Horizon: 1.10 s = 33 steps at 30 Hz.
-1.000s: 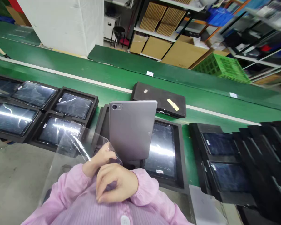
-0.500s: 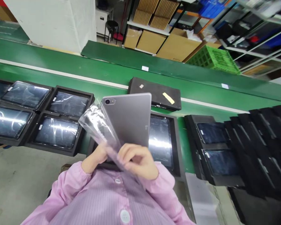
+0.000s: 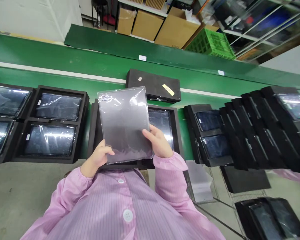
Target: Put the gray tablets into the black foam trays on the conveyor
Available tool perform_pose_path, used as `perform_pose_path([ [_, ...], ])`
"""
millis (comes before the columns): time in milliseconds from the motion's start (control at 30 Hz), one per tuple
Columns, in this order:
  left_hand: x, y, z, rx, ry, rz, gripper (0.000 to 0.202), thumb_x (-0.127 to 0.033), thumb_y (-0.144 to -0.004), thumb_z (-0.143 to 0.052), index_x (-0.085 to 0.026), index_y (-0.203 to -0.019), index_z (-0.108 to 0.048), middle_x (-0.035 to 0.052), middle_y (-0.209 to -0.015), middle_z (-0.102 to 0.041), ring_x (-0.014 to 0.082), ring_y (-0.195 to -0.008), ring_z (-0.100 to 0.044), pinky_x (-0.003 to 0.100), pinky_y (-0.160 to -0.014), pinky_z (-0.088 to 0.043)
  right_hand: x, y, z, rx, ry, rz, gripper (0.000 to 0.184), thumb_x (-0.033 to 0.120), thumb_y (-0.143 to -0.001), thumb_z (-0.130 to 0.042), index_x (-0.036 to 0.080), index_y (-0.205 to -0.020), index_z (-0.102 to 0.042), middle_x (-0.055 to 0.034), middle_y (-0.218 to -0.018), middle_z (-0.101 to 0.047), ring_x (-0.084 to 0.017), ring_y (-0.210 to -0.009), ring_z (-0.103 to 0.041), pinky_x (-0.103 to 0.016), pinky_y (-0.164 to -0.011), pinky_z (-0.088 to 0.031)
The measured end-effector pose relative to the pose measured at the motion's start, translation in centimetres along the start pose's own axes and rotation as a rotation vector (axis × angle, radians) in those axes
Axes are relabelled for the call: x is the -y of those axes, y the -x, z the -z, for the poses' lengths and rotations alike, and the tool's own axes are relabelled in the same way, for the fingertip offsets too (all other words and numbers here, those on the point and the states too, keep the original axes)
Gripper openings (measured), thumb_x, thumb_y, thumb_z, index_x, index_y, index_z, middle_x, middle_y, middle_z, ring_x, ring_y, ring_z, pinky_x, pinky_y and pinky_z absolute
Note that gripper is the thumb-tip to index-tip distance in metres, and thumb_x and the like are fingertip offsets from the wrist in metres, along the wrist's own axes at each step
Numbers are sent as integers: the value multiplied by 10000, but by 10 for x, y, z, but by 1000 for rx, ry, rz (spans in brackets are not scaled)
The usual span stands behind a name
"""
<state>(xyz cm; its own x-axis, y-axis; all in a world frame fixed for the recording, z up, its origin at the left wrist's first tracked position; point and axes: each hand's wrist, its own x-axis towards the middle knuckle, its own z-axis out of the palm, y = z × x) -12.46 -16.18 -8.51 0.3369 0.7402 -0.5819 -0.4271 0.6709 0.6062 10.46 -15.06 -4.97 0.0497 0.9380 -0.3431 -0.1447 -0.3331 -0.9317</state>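
Above the left part of the black tray [image 3: 176, 133], a grey tablet [image 3: 125, 123] in a clear sleeve [image 3: 120, 106] is held by 2 hands. The left hand [image 3: 98, 155] grips its lower left edge, thumb laid over the near face; how far its other fingers spread behind cannot be told. The right hand [image 3: 161, 141] clasps the right edge, thumb stretched onto the sleeve, the remaining fingers at the edge and partly hidden. In the tray's right side lies 1 glossy screen [image 3: 161, 121]. Just beyond the tray sits 1 black case [image 3: 152, 85]; left of the tray, 1 holder [image 3: 55, 122] carries 2 screens.
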Motion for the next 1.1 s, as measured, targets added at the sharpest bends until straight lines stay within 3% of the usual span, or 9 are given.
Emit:
perform_pose_path([
  [167, 2, -5, -1, 145, -130, 51, 556, -139, -506, -712, -174, -1060, -674, 48, -984, -764, 250, -947, -694, 327, -793, -510, 25, 16, 5, -31, 78, -40, 385, 443, -715, -739, 180, -993, -699, -30, -836, -758, -183, -698, -678, -299, -654, -531],
  [333, 6, -12, 0, 169, -163, -40, 862, -298, -682, -756, -226, -1479, -434, 120, -1524, -513, 294, -1436, -444, 424, -1179, -331, 47, 45, 4, -185, 569, 92, 247, 356, -826, -603, 178, -973, -691, -37, -764, -743, -200, -682, -681, -304, -635, -510],
  [400, 3, -10, 0, 210, -118, -72, 861, -393, -732, -728, -210, -1507, -399, 146, -1516, -517, 314, -1430, -454, 467, -1199, -309, 47, 55, -8, -165, 704, 114, 287, 339, -857, -579, 173, -1065, -688, -53, -795, -760, -208, -672, -702, -325, -653, -541],
  [500, -7, 0, 0, 239, -42, -92, 863, -574, -744, -677, -236, -1497, -425, 138, -1408, -620, 350, -1346, -540, 531, -1153, -374, 43, 66, -27, 66, 616, 207, 428, 290, -870, -574, 176, -1278, -630, -97, -1058, -777, -193, -740, -754, -339, -729, -604],
  [600, -20, 12, 7, 9, -97, -139, 810, -639, -696, -713, -233, -1381, -566, 110, -1297, -693, 351, -1271, -597, 480, -1069, -479, 42, 68, -25, 147, 503, 351, 397, 263, -871, -583, 207, -1256, -662, -88, -1169, -756, -169, -817, -767, -334, -800, -624],
  [700, -32, 17, 20, -235, -302, -151, 709, -486, -655, -830, -211, -1280, -640, 74, -1182, -741, 309, -1159, -669, 361, -938, -558, 38, 61, 6, -60, 477, 366, 322, 295, -863, -630, 224, -1167, -714, -67, -1074, -783, -178, -841, -763, -360, -834, -622],
  [933, -35, 8, 31, -301, -321, -114, 772, -368, -584, -886, -211, -1293, -625, 29, -974, -770, 228, -859, -747, 291, -752, -612, -15, 30, 120, -723, 512, 165, 440, 359, -802, -684, 123, -1172, -703, -175, -1150, -737, -284, -1042, -714, -475, -969, -549],
  [1000, -33, 3, 31, -325, -323, -106, 752, -358, -584, -883, -219, -1277, -627, 27, -966, -768, 231, -862, -747, 313, -783, -621, -33, 25, 140, -785, 585, 34, 528, 384, -792, -698, 104, -1238, -665, -214, -1297, -662, -322, -1206, -637, -505, -1078, -463],
  [1100, -28, -3, 31, -343, -489, -112, 696, -400, -661, -830, -211, -1292, -605, 67, -1104, -746, 267, -1058, -714, 385, -968, -579, -53, 19, 154, -664, 602, -155, 527, 417, -799, -714, 96, -1216, -668, -212, -1271, -672, -323, -1215, -624, -472, -1103, -424],
])
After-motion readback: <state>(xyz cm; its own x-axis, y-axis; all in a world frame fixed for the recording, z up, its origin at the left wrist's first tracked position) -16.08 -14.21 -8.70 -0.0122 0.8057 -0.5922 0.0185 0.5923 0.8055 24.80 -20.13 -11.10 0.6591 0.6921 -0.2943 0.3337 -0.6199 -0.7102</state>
